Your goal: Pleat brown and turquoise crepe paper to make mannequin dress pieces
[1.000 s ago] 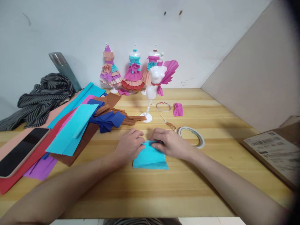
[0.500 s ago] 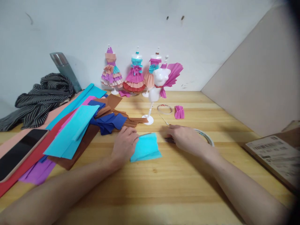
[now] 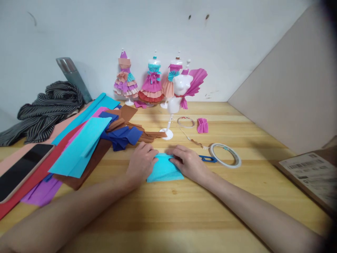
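A folded piece of cyan paper [image 3: 163, 172] lies on the wooden table [image 3: 184, 207] in front of me. My left hand [image 3: 140, 162] rests on its left edge with fingers curled and pressing down. My right hand [image 3: 185, 161] lies on its upper right corner, fingers pinching the top edge. A small blue tool [image 3: 209, 159] lies on the table just right of my right hand. Behind the paper stands a white mannequin [image 3: 176, 95] on a stand with a magenta pleated fan attached.
A tape ring [image 3: 225, 154] and a smaller ring [image 3: 185, 122] lie at right, beside a magenta pleated piece [image 3: 202, 125]. Stacked coloured paper sheets [image 3: 79, 144], a phone [image 3: 21, 170] and a striped cloth [image 3: 44, 109] fill the left. Three dressed mannequins [image 3: 151, 82] stand at the wall. A cardboard box [image 3: 310, 175] sits far right.
My right hand reached out toward the tape ring, left the blue tool on the table there, and has come back onto the cyan paper. My left hand stayed on the paper.
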`<state>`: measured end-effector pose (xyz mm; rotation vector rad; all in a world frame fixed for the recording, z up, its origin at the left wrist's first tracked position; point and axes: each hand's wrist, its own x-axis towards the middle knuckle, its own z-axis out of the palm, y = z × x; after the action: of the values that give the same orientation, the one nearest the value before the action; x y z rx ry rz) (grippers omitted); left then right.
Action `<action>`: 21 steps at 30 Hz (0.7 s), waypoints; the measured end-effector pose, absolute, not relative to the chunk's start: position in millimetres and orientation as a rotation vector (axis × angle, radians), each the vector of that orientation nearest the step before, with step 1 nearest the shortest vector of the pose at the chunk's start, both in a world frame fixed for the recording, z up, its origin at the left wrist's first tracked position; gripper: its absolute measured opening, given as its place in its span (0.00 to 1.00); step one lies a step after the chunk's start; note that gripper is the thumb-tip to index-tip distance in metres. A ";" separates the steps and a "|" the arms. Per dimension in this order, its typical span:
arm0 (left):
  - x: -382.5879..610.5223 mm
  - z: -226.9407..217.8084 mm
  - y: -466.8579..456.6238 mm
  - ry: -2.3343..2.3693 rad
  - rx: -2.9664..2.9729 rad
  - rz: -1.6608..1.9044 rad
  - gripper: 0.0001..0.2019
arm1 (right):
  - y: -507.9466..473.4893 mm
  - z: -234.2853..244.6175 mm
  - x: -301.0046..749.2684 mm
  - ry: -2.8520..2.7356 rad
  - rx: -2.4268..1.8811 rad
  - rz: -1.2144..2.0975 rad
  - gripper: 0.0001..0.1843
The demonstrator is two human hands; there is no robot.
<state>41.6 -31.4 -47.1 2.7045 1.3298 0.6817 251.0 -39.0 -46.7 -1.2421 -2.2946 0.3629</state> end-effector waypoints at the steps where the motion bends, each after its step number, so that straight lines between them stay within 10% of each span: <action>1: 41.5 -47.5 -31.4 1.324 2.707 0.691 0.04 | -39.3 -46.6 250.6 -2.286 -1.229 0.356 0.09; 21: 41.6 -40.6 -26.5 1.241 2.688 1.039 0.08 | -35.9 -38.1 249.2 -2.061 -1.125 0.332 0.07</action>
<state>41.6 -26.5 -40.6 2.6884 1.2412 1.0386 249.2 -35.9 -38.1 -1.1251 -2.0613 0.3320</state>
